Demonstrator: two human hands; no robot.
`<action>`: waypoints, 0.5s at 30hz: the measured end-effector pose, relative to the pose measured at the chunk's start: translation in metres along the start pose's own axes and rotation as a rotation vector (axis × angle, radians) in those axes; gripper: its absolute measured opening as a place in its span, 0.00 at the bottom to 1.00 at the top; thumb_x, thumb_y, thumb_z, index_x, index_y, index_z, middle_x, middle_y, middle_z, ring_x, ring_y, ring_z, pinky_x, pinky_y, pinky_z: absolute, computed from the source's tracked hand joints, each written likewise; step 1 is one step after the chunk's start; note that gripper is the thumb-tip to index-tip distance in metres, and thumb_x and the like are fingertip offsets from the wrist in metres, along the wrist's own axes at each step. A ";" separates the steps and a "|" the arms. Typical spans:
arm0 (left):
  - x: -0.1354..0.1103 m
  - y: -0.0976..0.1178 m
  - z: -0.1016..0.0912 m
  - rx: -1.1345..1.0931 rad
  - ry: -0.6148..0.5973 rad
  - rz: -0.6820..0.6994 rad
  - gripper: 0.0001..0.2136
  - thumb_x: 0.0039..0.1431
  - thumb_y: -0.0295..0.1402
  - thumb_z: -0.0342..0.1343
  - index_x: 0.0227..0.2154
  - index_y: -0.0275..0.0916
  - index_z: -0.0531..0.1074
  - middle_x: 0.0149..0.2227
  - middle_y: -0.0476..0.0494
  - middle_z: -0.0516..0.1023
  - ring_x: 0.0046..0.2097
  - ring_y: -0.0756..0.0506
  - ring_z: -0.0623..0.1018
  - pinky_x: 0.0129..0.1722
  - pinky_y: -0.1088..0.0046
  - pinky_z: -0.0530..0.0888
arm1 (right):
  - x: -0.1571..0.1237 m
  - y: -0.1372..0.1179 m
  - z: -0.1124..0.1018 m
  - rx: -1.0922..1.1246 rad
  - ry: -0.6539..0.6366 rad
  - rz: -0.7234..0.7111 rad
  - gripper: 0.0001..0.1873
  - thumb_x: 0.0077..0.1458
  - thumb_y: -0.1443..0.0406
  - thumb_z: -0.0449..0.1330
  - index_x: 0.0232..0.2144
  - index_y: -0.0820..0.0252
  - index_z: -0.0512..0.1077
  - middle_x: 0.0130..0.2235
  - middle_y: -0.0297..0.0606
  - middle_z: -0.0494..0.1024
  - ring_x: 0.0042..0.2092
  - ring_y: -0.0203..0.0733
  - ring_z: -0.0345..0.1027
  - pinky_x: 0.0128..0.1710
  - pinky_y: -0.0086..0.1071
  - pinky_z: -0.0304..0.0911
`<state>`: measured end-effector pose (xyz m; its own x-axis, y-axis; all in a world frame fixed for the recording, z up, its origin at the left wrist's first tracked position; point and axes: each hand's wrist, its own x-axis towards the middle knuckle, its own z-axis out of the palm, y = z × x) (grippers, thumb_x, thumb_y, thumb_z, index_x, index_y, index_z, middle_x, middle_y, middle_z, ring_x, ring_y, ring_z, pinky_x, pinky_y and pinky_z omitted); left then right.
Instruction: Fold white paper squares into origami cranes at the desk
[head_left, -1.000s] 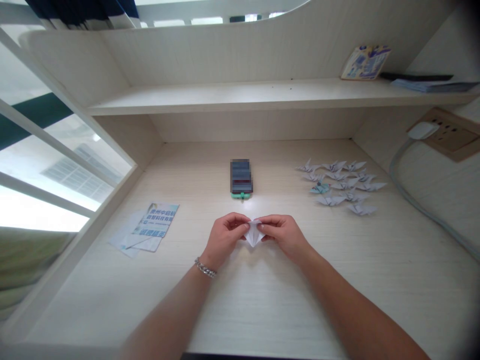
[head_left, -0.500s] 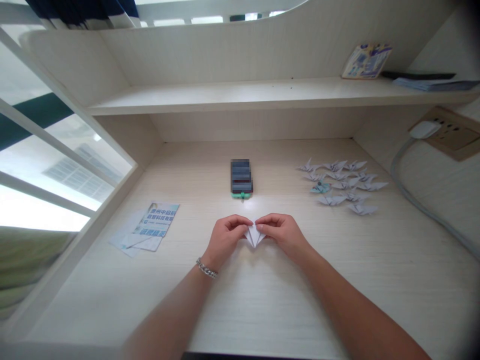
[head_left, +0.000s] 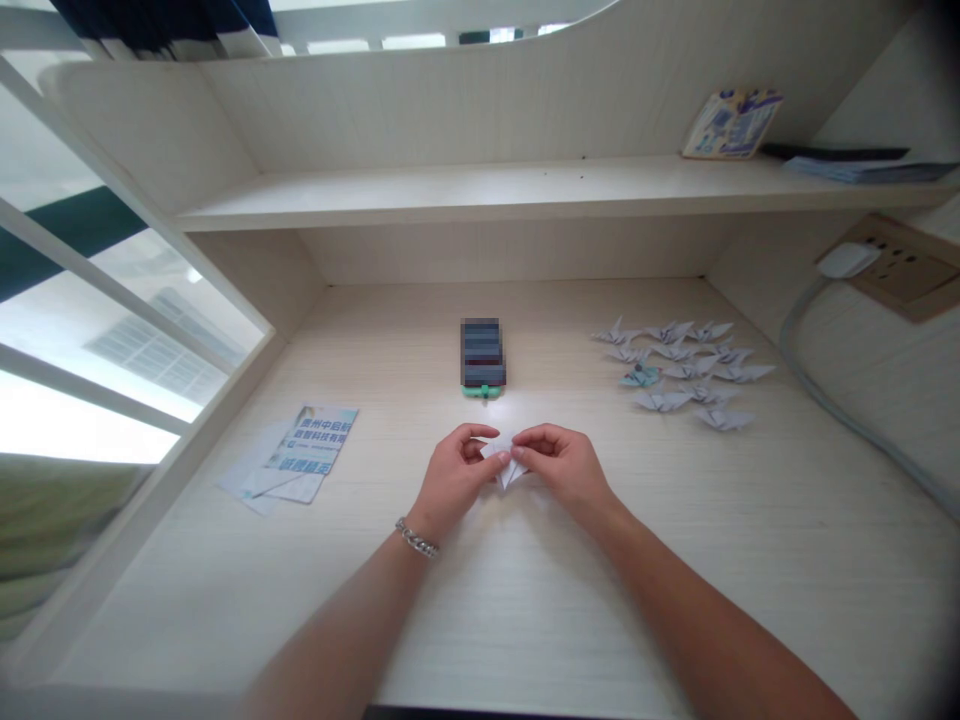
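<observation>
Between my two hands is a small folded white paper (head_left: 507,474), its pointed end toward me. My left hand (head_left: 459,467), with a chain bracelet (head_left: 416,538) on the wrist, presses its thumb on the paper's left part; the index finger is raised a little off it. My right hand (head_left: 564,464) pinches the right side between thumb and fingers. The fingers cover the paper's upper part. Several folded paper cranes (head_left: 679,372) stand in rows on the desk to the right, mostly white, with one blue-patterned crane (head_left: 640,375) among them.
A phone-like dark object (head_left: 482,352), blurred out, lies beyond my hands with a green piece at its near end. Printed sheets (head_left: 311,450) lie at left. A shelf (head_left: 420,190) spans the back. A grey cable (head_left: 840,405) runs down the right wall from a socket (head_left: 907,265).
My left thumb has slid right across the paper toward the right thumb, and the left index finger has lifted away. The paper has turned slightly, showing more of its left flap.
</observation>
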<state>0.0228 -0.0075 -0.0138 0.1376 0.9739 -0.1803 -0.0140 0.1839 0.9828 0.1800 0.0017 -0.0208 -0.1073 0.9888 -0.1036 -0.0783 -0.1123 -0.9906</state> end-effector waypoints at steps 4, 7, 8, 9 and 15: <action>-0.003 0.002 0.005 -0.022 -0.091 -0.085 0.17 0.45 0.35 0.61 0.37 0.33 0.66 0.26 0.46 0.74 0.28 0.48 0.76 0.28 0.73 0.73 | 0.000 0.000 0.000 -0.006 0.078 -0.023 0.12 0.37 0.62 0.66 0.27 0.63 0.74 0.27 0.39 0.78 0.30 0.41 0.71 0.30 0.33 0.67; -0.004 0.004 0.005 -0.012 -0.104 -0.085 0.18 0.45 0.34 0.61 0.38 0.33 0.65 0.26 0.45 0.74 0.28 0.47 0.76 0.28 0.71 0.73 | 0.000 0.001 -0.001 0.009 0.111 -0.020 0.13 0.37 0.61 0.66 0.27 0.63 0.74 0.26 0.39 0.77 0.29 0.40 0.71 0.29 0.32 0.67; -0.004 0.004 0.005 -0.017 -0.113 -0.080 0.18 0.44 0.33 0.61 0.38 0.33 0.65 0.26 0.45 0.74 0.28 0.47 0.76 0.28 0.71 0.73 | 0.000 0.001 -0.001 0.022 0.118 -0.018 0.13 0.36 0.61 0.66 0.27 0.63 0.74 0.26 0.39 0.77 0.28 0.40 0.71 0.28 0.32 0.66; -0.004 0.004 0.004 -0.027 -0.127 -0.075 0.18 0.43 0.32 0.62 0.38 0.33 0.65 0.26 0.45 0.74 0.28 0.47 0.76 0.28 0.71 0.73 | 0.000 0.001 -0.001 0.035 0.122 -0.017 0.13 0.36 0.61 0.67 0.26 0.63 0.73 0.26 0.38 0.77 0.28 0.39 0.71 0.28 0.31 0.66; -0.002 0.004 0.002 -0.083 -0.145 -0.061 0.17 0.41 0.30 0.63 0.35 0.33 0.68 0.31 0.43 0.75 0.33 0.47 0.76 0.33 0.72 0.72 | 0.000 -0.001 0.000 0.012 0.139 -0.041 0.12 0.37 0.61 0.67 0.25 0.62 0.72 0.25 0.37 0.77 0.27 0.39 0.71 0.28 0.30 0.66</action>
<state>0.0244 -0.0088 -0.0096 0.2818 0.9324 -0.2264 -0.0823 0.2586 0.9625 0.1805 0.0016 -0.0202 0.0347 0.9966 -0.0751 -0.0920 -0.0717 -0.9932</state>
